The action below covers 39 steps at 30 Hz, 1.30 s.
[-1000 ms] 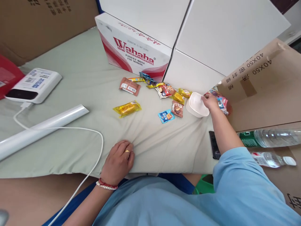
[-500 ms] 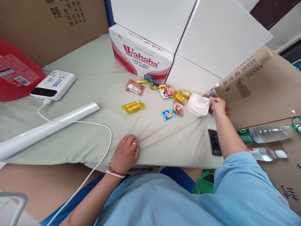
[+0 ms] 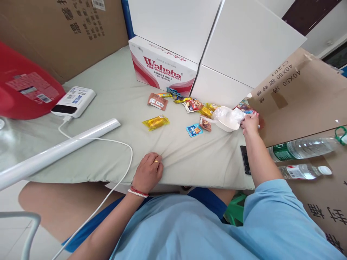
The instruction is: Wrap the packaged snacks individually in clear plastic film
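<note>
My right hand [image 3: 249,122] is closed at the right side of a small white bowl [image 3: 227,126]. It pinches a crumpled translucent plastic bag [image 3: 230,116], which lies in and over the bowl and sticks out to the left. My left hand [image 3: 148,169] rests on the table's front edge, fingers curled together and nothing showing in them. Left of the bowl lie a brown snack packet [image 3: 205,123], a blue sachet [image 3: 194,130] and a red-and-white snack packet [image 3: 193,104]. A yellow-wrapped snack [image 3: 156,122] and a brown bar packet [image 3: 157,102] lie farther left. Behind my right hand is a colourful packet [image 3: 245,107], partly hidden.
A Wahaha water carton [image 3: 164,70] and white boxes [image 3: 223,86] stand behind the snacks. At left are a white power device [image 3: 74,102] with a cable [image 3: 119,143], a white tube [image 3: 67,146] and a red container [image 3: 29,83]. A phone [image 3: 245,160] and bottles [image 3: 303,148] are at right.
The plastic bag has spread over the bowl and now reaches past its left rim. My right hand stays by the bowl. The view has shifted slightly; my left hand still rests on the table.
</note>
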Available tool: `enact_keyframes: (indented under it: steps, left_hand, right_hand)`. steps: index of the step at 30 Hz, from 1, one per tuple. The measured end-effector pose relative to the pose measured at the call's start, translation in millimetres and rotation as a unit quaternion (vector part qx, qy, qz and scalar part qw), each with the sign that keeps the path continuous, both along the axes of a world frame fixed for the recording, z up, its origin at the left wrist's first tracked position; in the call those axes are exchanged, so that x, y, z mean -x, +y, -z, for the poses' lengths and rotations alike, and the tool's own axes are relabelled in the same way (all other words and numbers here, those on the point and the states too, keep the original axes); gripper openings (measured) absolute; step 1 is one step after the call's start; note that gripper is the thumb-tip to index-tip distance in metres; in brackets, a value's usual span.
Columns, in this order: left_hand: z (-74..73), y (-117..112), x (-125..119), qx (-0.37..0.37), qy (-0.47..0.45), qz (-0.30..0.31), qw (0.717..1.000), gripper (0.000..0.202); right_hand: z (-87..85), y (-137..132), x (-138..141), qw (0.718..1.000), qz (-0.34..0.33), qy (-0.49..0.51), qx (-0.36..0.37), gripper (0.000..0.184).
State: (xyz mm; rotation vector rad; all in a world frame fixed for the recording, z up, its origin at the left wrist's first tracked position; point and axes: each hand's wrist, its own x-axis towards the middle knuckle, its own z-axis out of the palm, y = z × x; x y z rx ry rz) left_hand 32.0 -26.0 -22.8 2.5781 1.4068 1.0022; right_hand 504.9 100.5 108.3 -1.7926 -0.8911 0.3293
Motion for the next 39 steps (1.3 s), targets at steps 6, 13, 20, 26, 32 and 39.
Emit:
enact_keyframes:
  steps: [6,13,20,26,32,39]
  left_hand:
    - [-9.1,-10,0,0.093,-0.162,-0.010,0.982,0.018]
    - [-42.3,-34,-47,0.485,-0.396,0.097,0.773,0.054]
    - [-32.0,-34,-37,0.519,-0.428,-0.050,0.739,0.036]
    - [-19.3,-46,-29,0.502,-0.437,-0.042,0.745,0.032]
    - [-12.0,-48,-19,0.504,-0.398,-0.011,0.767,0.029]
    - [-16.3,-50,-17,0.464,-0.313,0.022,0.829,0.014]
  right_hand:
    - [3.5,-49,58,0.981,-0.080,0.178,0.007,0.032]
    - [61.8,-146,214,0.868,-0.322,0.351,0.141,0.039]
    - [72.8,-75,230,0.929,-0.338,-0.108,0.105,0.026]
    - [75.4,4,229,0.857,-0.305,-0.324,0.261,0.028]
    - [55.4,28,191,0.907,-0.165,-0.348,0.174,0.030]
    - [68.7,30,157,0.879,-0.139,-0.342,0.302,0.059]
